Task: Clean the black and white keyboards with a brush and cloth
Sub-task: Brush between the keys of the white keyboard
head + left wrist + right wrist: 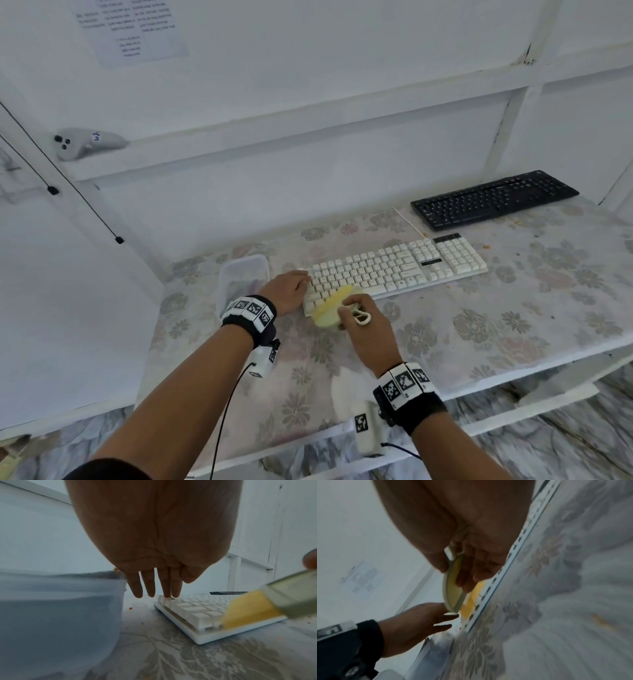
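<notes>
Head view: my right hand [364, 327] grips the brush [334, 306], bristles on the white keyboard [397, 270]'s near-left keys; my left hand [289, 289], fingers straight, steadies its left end. Farther back on the worktop [548, 308] waits the black keyboard [493, 198].

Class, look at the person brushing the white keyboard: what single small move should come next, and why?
Probably sweep the yellow-bristled brush rightward along the white keyboard. The right hand grips it with bristles on the left-end keys, so the rest looks unbrushed. The left hand rests straight fingers on the keyboard's left edge, steadying it. The black keyboard lies behind, untouched.
</notes>
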